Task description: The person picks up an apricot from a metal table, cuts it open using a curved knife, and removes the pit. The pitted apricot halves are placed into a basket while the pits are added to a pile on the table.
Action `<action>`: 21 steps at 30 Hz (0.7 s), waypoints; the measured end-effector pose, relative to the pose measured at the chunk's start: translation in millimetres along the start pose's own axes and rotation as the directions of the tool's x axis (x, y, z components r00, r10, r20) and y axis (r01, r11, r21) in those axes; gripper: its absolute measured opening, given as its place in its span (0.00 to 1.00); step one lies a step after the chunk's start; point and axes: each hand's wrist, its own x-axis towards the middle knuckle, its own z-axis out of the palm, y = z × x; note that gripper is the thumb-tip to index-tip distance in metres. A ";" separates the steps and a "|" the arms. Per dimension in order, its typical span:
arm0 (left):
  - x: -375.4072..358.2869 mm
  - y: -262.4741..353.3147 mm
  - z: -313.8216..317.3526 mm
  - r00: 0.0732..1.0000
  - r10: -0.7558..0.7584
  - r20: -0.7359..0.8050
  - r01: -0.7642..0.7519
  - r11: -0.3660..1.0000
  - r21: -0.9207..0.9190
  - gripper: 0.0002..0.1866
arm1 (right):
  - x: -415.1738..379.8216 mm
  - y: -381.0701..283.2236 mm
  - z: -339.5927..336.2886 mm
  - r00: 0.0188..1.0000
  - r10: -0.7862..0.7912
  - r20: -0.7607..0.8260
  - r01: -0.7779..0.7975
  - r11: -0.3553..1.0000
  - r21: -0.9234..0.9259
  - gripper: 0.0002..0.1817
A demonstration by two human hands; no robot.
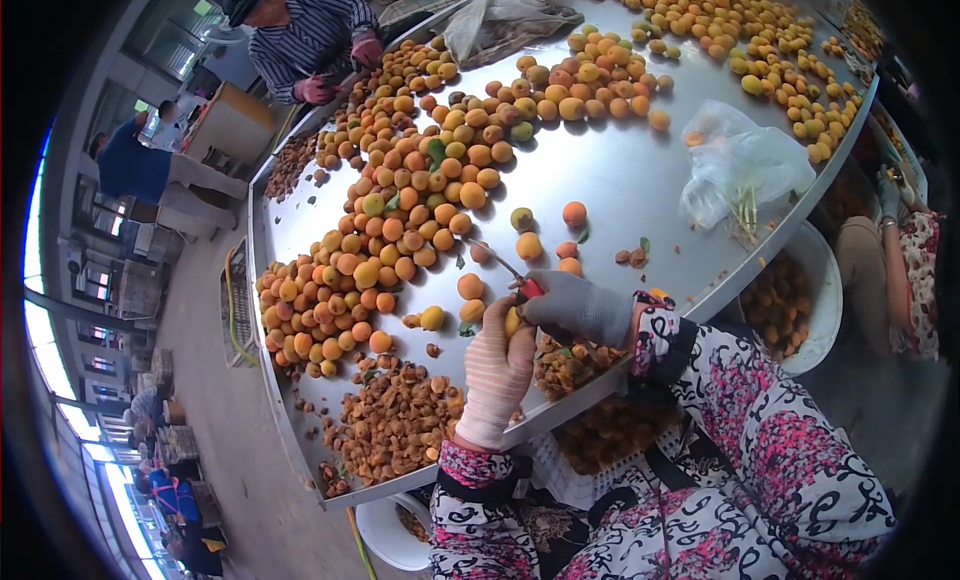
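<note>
My left hand (496, 372) pinches a fruit (513, 322), my right hand (580, 311) clamps a red-handled knife (530, 289) just beside those fingers (490, 327), which a slip could cut.

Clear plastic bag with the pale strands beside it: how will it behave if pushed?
The plastic bag looks thin and crumpled, so it is probably floppy and light. The table under it looks smooth and shiny, so it may slide easily. The pale strands at its edge might drag along.
</note>
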 end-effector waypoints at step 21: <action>0.7 19.7 16.5 0.948 0.147 -0.281 -0.103 0.981 0.167 0.13 | -8.4 1.7 27.6 0.979 0.034 -0.200 0.082 0.837 0.541 0.14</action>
